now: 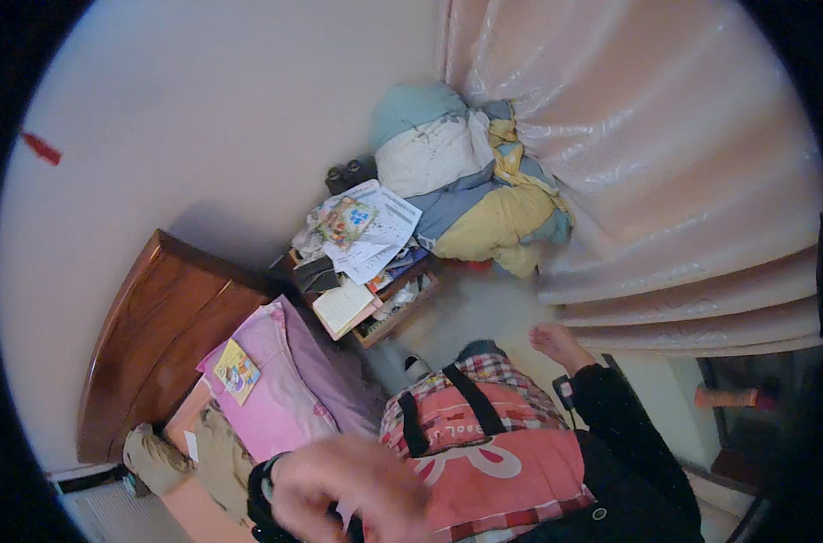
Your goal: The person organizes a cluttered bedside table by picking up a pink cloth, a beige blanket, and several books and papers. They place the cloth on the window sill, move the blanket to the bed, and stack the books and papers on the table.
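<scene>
My left hand [354, 478] is raised close to the camera, blurred, with its fingers bent inward; whether anything is in it cannot be made out. Out to the right, near the curtain's lower edge, my right hand [557, 343] hangs in the air with loosely curled fingers and nothing visible in it. Between the hands, a pink apron with red plaid trim [520, 468] covers my front over black sleeves. Ahead stands a wooden nightstand with its drawer [401, 312] pulled out. On it lie printed papers [391, 217], a colourful booklet [347, 220] and an open notebook [343, 305].
A bed with a wooden headboard [160, 353] is at left, with a pink pillow [282, 400], a yellow picture book [237, 370] and khaki clothing [221, 455]. Heaped bedding [445, 149] sits behind the nightstand. A pink curtain [656, 170] hangs at right.
</scene>
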Demonstrator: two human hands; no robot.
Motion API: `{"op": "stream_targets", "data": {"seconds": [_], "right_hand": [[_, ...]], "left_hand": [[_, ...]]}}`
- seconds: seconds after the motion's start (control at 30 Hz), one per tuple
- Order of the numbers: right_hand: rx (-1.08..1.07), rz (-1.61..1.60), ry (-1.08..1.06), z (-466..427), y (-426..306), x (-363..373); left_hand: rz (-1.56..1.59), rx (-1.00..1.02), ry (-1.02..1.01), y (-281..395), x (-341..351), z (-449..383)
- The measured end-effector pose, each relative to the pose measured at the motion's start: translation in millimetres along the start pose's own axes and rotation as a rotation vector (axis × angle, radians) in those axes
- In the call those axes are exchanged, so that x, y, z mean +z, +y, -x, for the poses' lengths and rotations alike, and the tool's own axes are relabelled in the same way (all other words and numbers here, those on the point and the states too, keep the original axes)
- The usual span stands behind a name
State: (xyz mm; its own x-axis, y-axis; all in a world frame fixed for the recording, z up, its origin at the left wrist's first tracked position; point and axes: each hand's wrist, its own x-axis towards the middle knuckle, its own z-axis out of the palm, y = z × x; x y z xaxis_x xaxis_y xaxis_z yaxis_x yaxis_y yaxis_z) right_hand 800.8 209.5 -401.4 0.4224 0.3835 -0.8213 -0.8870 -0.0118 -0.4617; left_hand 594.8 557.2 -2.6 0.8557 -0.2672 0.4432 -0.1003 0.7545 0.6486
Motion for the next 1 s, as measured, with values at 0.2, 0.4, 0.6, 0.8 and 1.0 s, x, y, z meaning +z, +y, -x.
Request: {"op": "stream_targets", "data": {"seconds": [0.2,0.4,0.6,0.8,1.0], "right_hand": [[0.061,0.095,0.014,-28,-46,61],[-0.099,0.294,-0.147,-137,-180,147],[-0.587,0.853,0.048,-271,-306,248],[-0.777,1.043,-0.042,-341,-308,312],[-0.484,1.293,-0.304,-332,-265,317]], "left_hand": [[0.167,0.085,-0.269,42,-62,-68],[0.108,0.124,0.016,71,-157,-96],[-0.113,0.136,1.063,43,-227,-103],[-0.103,-0.008,1.567,4,-309,-42],[-0.101,-0.361,1.899,-51,-398,62]]}}
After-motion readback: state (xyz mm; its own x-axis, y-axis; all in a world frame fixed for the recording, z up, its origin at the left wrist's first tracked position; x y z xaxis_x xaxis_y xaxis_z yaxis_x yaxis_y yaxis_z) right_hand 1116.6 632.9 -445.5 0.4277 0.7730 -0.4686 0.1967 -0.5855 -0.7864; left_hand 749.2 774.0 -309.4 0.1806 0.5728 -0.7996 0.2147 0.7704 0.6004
